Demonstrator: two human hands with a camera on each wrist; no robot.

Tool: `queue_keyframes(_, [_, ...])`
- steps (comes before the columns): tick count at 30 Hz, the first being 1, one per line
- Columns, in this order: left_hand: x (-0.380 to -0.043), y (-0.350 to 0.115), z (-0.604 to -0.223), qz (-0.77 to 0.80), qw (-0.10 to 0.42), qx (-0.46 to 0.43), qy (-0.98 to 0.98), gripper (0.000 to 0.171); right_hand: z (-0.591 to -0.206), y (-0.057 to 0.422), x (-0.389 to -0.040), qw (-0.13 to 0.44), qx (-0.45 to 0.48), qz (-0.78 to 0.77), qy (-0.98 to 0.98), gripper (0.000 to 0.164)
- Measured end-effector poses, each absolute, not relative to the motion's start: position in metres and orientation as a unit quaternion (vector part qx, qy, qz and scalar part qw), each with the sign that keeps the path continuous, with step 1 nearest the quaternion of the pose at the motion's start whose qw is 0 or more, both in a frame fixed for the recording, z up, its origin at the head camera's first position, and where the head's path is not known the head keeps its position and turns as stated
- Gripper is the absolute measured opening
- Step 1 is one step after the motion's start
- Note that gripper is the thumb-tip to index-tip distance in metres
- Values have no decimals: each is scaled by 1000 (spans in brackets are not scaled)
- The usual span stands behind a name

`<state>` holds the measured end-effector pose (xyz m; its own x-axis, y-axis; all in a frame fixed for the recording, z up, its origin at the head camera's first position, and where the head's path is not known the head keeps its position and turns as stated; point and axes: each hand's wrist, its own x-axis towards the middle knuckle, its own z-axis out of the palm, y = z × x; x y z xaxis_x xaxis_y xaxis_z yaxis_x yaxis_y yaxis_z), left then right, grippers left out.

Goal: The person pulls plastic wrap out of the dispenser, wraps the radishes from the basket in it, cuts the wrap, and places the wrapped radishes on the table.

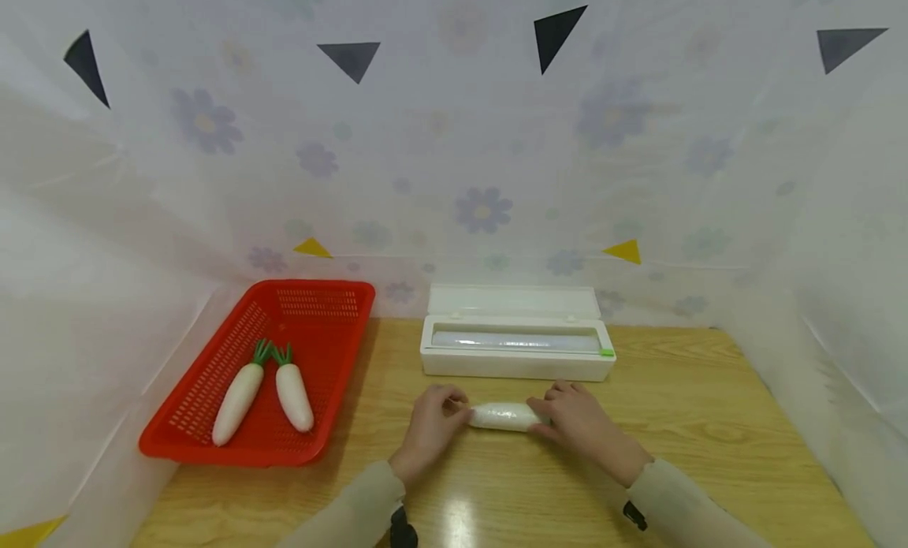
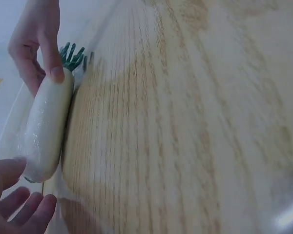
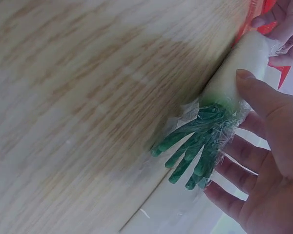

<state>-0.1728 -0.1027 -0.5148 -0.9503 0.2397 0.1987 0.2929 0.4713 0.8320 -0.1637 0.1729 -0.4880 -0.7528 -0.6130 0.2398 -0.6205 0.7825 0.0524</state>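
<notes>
A white radish (image 1: pixel 502 416) wrapped in clear cling film lies crosswise on the wooden table in front of me. Its green leaves (image 3: pixel 195 146) show through loose film in the right wrist view. My right hand (image 1: pixel 578 418) holds the leaf end, thumb on the near side and fingers behind. At the bare tip, my left hand (image 1: pixel 436 422) pinches the gathered film (image 3: pixel 279 48) between thumb and fingers. In the left wrist view the left thumb (image 2: pixel 12 168) lies against the tip, with other fingers loosely bent below.
Behind the hands stands a white cling film box (image 1: pixel 518 365), lid up, with a film roll (image 1: pixel 514 341) inside. To the left, a red basket (image 1: pixel 340 374) holds two unwrapped radishes (image 1: pixel 237 404) with green tops. A patterned white curtain (image 1: pixel 482 138) encloses the table.
</notes>
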Motion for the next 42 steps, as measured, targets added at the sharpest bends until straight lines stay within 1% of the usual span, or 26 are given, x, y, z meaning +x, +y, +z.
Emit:
queue_keyframes(3, [-176,-101,-522,-507,2,-159,-847,20,-489,174,-164,124,331,21,-935,40])
queue_keyframes(6, [-178,-100,-527,-518,-25,-161,-840,22,-490,175,-165,123,333,25,-935,40])
queue_keyframes(8, [-180,-101,-528,-523,-31,-158,-837,22,-490,175,-166,120,334,28,-935,41])
queue_keyframes(18, [-180,-98,-525,-496,-37,-172,-850,30,-490,176,-166,111,342,29,-933,42])
queue_keyframes(22, [-182,-98,-526,-488,-54,-187,-851,30,-491,176,-167,112,349,43,-930,42])
queue_keyframes(26, [-188,-101,-529,-466,-62,-208,-858,35,-493,176,-168,114,350,59,-928,42])
queue_keyframes(34, [-193,-103,-527,-429,-50,-270,-860,41,-492,177,-171,123,366,72,-920,41])
queue_keyframes(39, [-192,-101,-523,-427,-60,-275,-859,35,-494,186,-175,99,365,105,-920,43])
queue_keyframes(42, [-191,-100,-521,-433,-69,-266,-858,35,-495,197,-177,75,360,126,-921,51])
